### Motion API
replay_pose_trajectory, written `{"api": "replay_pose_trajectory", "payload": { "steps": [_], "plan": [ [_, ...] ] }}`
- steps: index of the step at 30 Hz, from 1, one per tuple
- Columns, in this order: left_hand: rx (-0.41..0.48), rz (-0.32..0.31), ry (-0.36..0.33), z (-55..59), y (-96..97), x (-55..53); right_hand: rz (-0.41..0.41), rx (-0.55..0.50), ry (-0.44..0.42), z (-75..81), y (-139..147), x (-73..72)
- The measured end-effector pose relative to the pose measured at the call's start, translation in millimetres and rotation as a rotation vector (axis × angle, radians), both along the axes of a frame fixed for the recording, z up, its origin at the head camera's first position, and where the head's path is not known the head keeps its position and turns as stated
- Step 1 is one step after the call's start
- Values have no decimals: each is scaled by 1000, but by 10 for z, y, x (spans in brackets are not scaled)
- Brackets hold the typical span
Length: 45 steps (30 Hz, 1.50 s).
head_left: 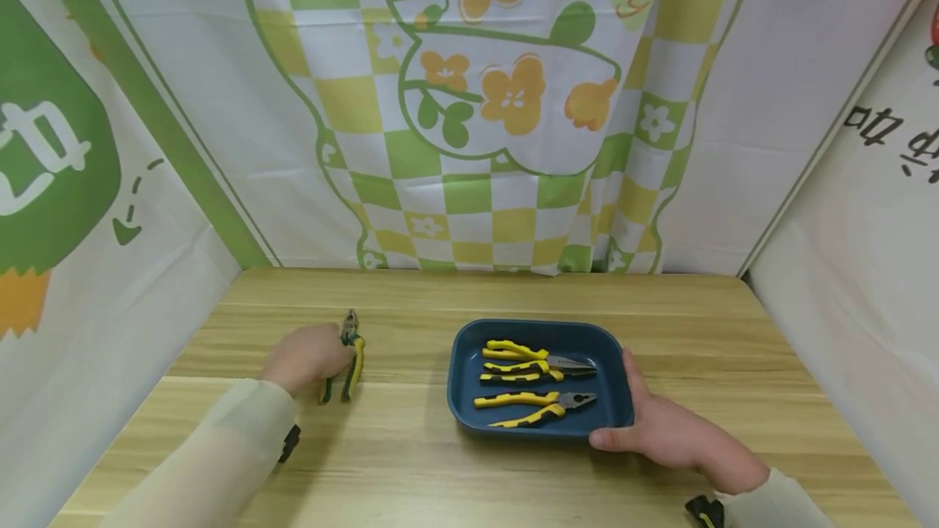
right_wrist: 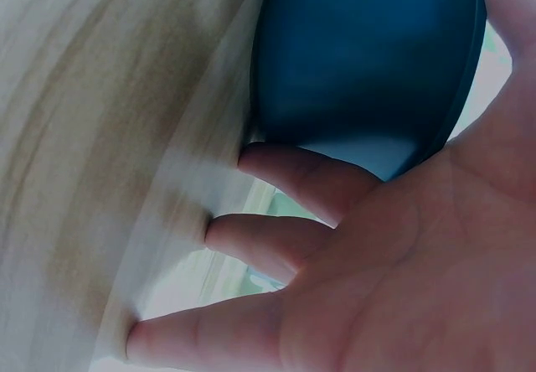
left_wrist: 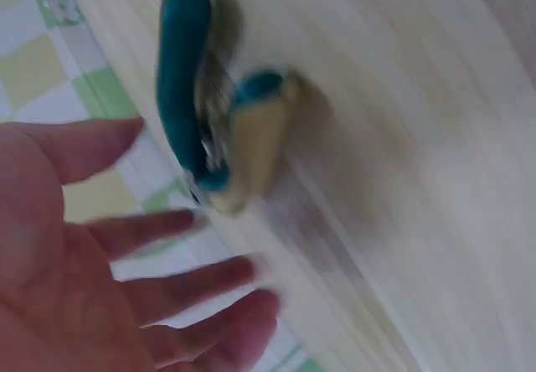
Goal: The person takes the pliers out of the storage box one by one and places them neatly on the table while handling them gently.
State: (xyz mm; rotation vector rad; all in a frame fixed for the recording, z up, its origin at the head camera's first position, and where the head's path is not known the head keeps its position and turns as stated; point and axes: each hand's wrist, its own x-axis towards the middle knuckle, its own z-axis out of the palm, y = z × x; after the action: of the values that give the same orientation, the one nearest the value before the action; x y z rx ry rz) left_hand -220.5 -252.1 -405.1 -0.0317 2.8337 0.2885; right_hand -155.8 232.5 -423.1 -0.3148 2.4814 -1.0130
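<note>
On the left of the table lies a pair of combination pliers [head_left: 355,357] with green and yellow handles, its metal head pointing to the back. My left hand [head_left: 311,355] is beside it, hiding part of one handle in the head view. The left wrist view is blurred; there the pliers' handles [left_wrist: 184,79] are apart from the spread fingers and thumb of my left hand [left_wrist: 75,263]. My right hand [head_left: 660,426] rests against the right end of a dark blue tray [head_left: 462,422], thumb at its near corner. In the right wrist view, straight fingers [right_wrist: 310,179] reach down to the tabletop.
Inside the tray lie several yellow-and-black pliers [head_left: 517,399], all with their heads to the right. The wooden table [head_left: 411,471] ends at a patterned green, yellow and white curtain [head_left: 469,202] at the back. Fabric walls stand on both sides.
</note>
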Motion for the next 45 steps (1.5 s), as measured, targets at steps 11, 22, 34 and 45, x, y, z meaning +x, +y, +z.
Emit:
{"api": "replay_pose_trajectory", "payload": {
  "steps": [11, 22, 34, 45],
  "plan": [
    [-40, -214, 141, -121, 218, 69, -12, -14, -15, -26, -1, 2],
    [-9, -179, 149, -184, 73, 97, -9, -6, -13, -15, -4, 17],
    [80, -25, 92, -147, -491, 294, -6, -7, -8, -19, -4, -1],
    [87, 43, 108, -228, -1253, 436, -10, 5, -8, -22, 4, 11]
  ]
}}
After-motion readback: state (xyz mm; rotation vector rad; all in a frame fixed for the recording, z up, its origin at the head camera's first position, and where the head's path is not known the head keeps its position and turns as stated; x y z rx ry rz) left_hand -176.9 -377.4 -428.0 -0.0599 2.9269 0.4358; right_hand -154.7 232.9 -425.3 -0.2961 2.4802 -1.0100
